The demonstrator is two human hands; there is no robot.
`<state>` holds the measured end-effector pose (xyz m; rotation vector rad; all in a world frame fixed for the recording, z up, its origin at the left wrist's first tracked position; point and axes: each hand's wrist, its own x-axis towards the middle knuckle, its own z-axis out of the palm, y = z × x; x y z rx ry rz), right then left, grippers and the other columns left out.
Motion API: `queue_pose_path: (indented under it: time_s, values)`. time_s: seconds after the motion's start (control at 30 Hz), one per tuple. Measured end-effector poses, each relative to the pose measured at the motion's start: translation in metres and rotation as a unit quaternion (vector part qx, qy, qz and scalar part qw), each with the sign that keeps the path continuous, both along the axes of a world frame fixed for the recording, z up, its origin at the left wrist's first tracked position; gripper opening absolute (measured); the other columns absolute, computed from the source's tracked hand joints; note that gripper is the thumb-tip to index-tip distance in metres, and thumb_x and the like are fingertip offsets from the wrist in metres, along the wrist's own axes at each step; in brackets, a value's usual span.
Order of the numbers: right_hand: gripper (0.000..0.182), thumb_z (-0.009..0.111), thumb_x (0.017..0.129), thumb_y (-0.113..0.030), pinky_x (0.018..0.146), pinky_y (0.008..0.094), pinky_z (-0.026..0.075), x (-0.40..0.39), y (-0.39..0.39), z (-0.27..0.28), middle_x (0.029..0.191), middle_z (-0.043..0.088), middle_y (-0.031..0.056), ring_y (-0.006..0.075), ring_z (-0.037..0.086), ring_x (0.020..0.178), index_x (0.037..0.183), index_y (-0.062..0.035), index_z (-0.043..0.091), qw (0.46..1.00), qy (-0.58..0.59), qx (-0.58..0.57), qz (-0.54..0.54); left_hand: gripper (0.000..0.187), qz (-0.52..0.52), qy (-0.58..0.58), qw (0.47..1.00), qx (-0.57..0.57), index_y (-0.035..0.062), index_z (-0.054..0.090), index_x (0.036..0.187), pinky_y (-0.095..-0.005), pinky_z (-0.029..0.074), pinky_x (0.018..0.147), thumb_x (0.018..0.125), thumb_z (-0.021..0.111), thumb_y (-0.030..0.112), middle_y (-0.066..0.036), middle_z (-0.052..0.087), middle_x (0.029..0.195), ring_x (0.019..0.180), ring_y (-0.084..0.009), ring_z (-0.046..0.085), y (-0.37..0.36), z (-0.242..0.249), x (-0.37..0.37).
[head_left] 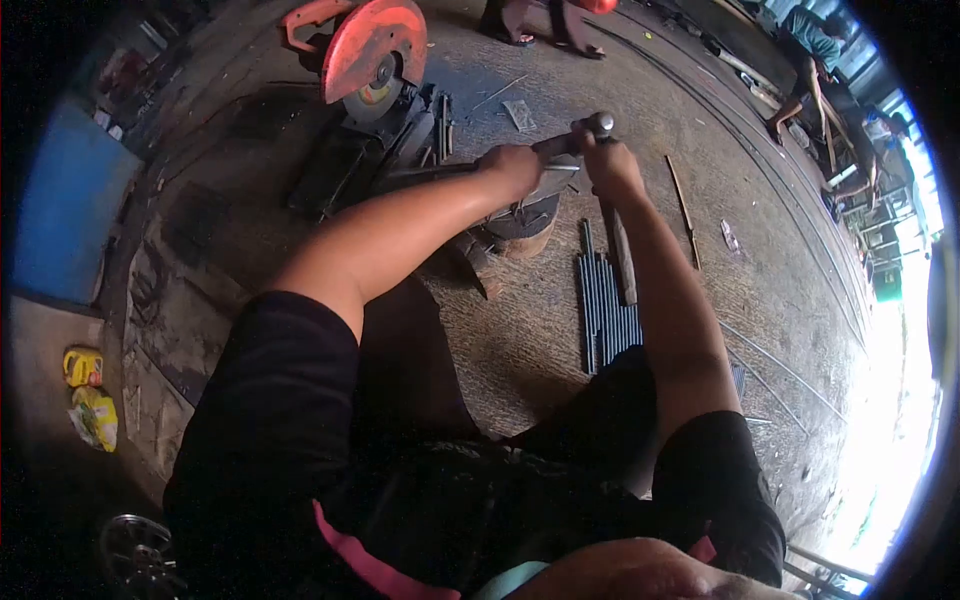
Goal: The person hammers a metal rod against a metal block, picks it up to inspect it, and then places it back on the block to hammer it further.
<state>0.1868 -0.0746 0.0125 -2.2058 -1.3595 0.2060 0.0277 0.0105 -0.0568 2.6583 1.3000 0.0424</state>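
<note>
Steel-headed hammer (620,245) in R hand (613,170), fingers closed round the handle (624,265) close under the head (601,125), which sits past the far R edge of a wood block (524,238); long axis runs back twd wearer, tail seen over upper R corner of metal rods (605,320). L hand (513,172), nr the block's far edge, is curled just L of the head; exact hold can't tell

The saw (375,55) stands ahead on the left, the wooden block (525,238) nearer and to its right. Rods (610,315) lie on the ground (510,330) right of the block, a stick (683,210) farther right. The hammer (603,125) is in the right hand (612,168). Far left, a container (83,367) sits just beyond a bag (95,417).
</note>
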Motion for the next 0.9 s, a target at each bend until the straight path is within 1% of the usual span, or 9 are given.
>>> queue_pose_path:
  time_s: [0.1, 0.2, 0.33, 0.5, 0.6, 0.7, 0.8, 0.87, 0.9]
  values:
    - [0.063, 0.045, 0.091, -0.059, 0.058, 0.0394, 0.051, -0.003, -0.004, 0.032, 0.067, 0.062, 0.0125, 0.0231, 0.064, 0.062, 0.096, -0.0008, 0.067, 0.993, 0.114, -0.040, 0.002, 0.039, -0.068, 0.008, 0.997, 0.018, 0.0036, 0.056, 0.118, -0.0501, 0.052, 0.076, 0.095, 0.048, 0.035, -0.018, 0.067, 0.087, 0.086, -0.0371, 0.067, -0.011, 0.014, -0.006]
    - [0.060, 0.050, 0.091, -0.058, 0.052, 0.0336, 0.049, -0.002, -0.006, 0.063, 0.064, 0.059, 0.0062, 0.0172, 0.061, 0.058, 0.088, -0.0002, 0.066, 0.991, 0.134, -0.010, 0.009, 0.030, -0.092, -0.066, 0.993, 0.040, 0.0056, 0.057, 0.101, -0.0526, 0.050, 0.068, 0.094, 0.050, 0.034, -0.021, 0.065, 0.081, 0.077, -0.0405, 0.065, -0.022, 0.036, -0.015]
    - [0.050, 0.058, 0.090, -0.052, 0.047, 0.0267, 0.042, -0.018, -0.026, 0.116, 0.059, 0.052, -0.0009, 0.0086, 0.052, 0.052, 0.084, -0.0028, 0.063, 0.950, 0.242, 0.197, 0.014, 0.030, -0.093, -0.143, 0.985, 0.040, 0.0051, 0.056, 0.102, -0.0535, 0.049, 0.069, 0.095, 0.048, 0.033, -0.023, 0.065, 0.082, 0.080, -0.0415, 0.064, -0.013, 0.040, -0.016]
    - [0.059, 0.057, 0.089, -0.054, 0.057, 0.0381, 0.052, -0.002, -0.004, 0.078, 0.066, 0.065, 0.0176, 0.0279, 0.068, 0.061, 0.089, 0.0053, 0.063, 0.965, 0.182, 0.186, -0.003, 0.031, -0.069, -0.126, 0.990, 0.011, 0.0049, 0.057, 0.104, -0.0531, 0.049, 0.073, 0.096, 0.046, 0.033, -0.022, 0.065, 0.089, 0.085, -0.0406, 0.064, -0.011, 0.035, -0.017]
    - [0.063, 0.050, 0.089, -0.059, 0.066, 0.0416, 0.053, -0.014, -0.003, 0.024, 0.068, 0.066, 0.0195, 0.0308, 0.070, 0.068, 0.100, 0.0008, 0.067, 0.999, 0.033, -0.023, -0.012, 0.031, -0.040, -0.050, 0.998, 0.002, 0.0059, 0.058, 0.107, -0.0504, 0.050, 0.073, 0.097, 0.044, 0.031, -0.017, 0.067, 0.091, 0.086, -0.0350, 0.066, -0.019, 0.046, -0.015]
    - [0.065, 0.047, 0.090, -0.060, 0.069, 0.0423, 0.053, -0.020, -0.023, 0.051, 0.076, 0.067, 0.0232, 0.0325, 0.070, 0.074, 0.102, 0.0001, 0.067, 0.977, 0.200, -0.073, -0.027, 0.032, -0.044, -0.064, 0.997, 0.027, 0.0066, 0.059, 0.111, -0.0503, 0.051, 0.073, 0.097, 0.044, 0.031, -0.017, 0.067, 0.092, 0.087, -0.0338, 0.067, -0.017, 0.033, -0.013]
    - [0.064, 0.047, 0.090, -0.059, 0.068, 0.0422, 0.053, 0.010, -0.002, 0.037, 0.078, 0.067, 0.0245, 0.0332, 0.069, 0.074, 0.099, 0.0004, 0.068, 0.989, 0.147, 0.012, 0.010, 0.032, -0.033, -0.050, 0.997, 0.041, 0.0071, 0.060, 0.111, -0.0501, 0.051, 0.073, 0.097, 0.043, 0.031, -0.017, 0.068, 0.093, 0.088, -0.0340, 0.067, -0.011, 0.031, -0.008]
    - [0.062, 0.050, 0.092, -0.055, 0.059, 0.0385, 0.052, 0.023, 0.005, 0.054, 0.058, 0.061, 0.0153, 0.0289, 0.067, 0.062, 0.083, 0.0041, 0.066, 0.962, -0.039, 0.236, 0.136, 0.032, -0.050, -0.082, 0.995, 0.026, 0.0070, 0.060, 0.110, -0.0496, 0.052, 0.072, 0.097, 0.043, 0.030, -0.017, 0.067, 0.094, 0.088, -0.0344, 0.067, -0.017, 0.043, -0.014]
    - [0.056, 0.053, 0.093, -0.051, 0.055, 0.0360, 0.050, -0.024, -0.030, 0.121, 0.055, 0.057, 0.0106, 0.0233, 0.063, 0.056, 0.082, 0.0029, 0.064, 0.960, 0.198, 0.200, 0.006, 0.032, -0.048, -0.083, 0.995, 0.025, 0.0070, 0.060, 0.110, -0.0496, 0.052, 0.072, 0.097, 0.043, 0.030, -0.017, 0.067, 0.094, 0.088, -0.0344, 0.067, -0.016, 0.043, -0.014]
